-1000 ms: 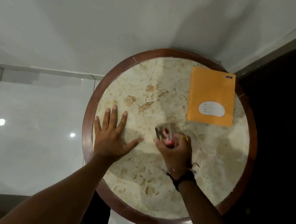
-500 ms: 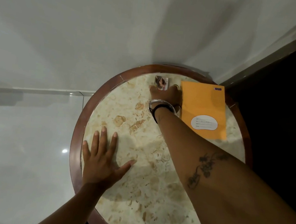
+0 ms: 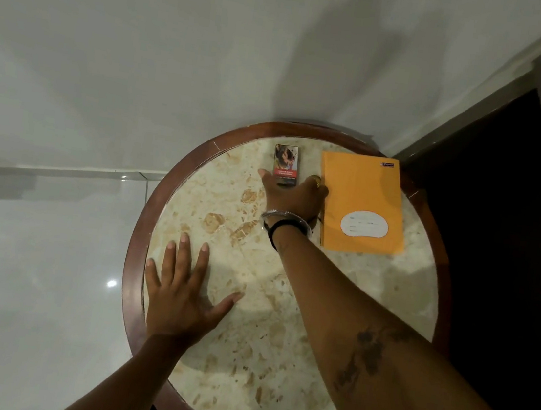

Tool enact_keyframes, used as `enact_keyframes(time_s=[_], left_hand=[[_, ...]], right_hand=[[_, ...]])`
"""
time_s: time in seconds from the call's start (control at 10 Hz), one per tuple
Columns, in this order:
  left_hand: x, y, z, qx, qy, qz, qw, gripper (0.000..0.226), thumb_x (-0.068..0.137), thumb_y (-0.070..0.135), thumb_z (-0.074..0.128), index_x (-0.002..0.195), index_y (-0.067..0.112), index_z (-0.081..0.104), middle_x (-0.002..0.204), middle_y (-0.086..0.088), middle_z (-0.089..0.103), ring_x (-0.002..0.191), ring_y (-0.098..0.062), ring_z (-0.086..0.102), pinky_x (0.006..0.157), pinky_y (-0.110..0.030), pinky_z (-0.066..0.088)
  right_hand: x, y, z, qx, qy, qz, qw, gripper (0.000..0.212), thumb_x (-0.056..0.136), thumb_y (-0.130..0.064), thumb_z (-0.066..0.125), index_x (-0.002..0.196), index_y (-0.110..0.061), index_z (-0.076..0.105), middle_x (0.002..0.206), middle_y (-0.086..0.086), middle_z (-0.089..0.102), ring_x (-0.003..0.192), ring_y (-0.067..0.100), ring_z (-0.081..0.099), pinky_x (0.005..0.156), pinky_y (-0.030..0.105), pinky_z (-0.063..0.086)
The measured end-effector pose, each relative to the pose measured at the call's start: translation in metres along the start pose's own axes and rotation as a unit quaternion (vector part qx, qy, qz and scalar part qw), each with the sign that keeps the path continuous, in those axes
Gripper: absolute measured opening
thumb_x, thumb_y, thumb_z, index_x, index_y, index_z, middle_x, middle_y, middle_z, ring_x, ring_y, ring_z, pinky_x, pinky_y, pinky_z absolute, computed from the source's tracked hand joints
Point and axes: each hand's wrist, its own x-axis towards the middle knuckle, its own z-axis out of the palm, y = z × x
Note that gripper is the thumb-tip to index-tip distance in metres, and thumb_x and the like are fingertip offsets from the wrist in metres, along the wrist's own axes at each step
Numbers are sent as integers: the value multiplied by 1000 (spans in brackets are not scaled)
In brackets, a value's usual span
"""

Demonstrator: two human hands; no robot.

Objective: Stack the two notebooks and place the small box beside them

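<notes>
An orange notebook (image 3: 363, 196) with a white label lies flat at the far right of the round marble table (image 3: 134, 255); only its top cover shows, so I cannot tell whether another notebook lies under it. Just left of it the small box (image 3: 285, 163), red and dark with a picture on top, lies flat near the far rim. My right hand (image 3: 292, 197) reaches across the table, thumb and fingers closed around the box's near end. My left hand (image 3: 182, 293) rests palm down on the near left of the tabletop, fingers spread, holding nothing.
The table has a raised dark wooden rim. A white wall stands right behind it. Glossy pale floor tiles lie to the left, and a dark doorway or panel runs along the right.
My right hand has carried the small box from the middle of the table to the far side and set it flat beside the notebook. The left hand has stayed put.
</notes>
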Motion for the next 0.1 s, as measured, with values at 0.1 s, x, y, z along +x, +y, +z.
enact_keyframes(time_s=[0.1], left_hand=[[-1,1,-4,-7,-20,-7,1000,111,80,95,33,165,25,21,175,-13,8,160,-39,11,126,-57,-4]], right_hand=[[-28,26,-15,16,-9,-5,1000,81,75,-59,66,134,-9,43,136,13,44,120,37,52,89,48,52]])
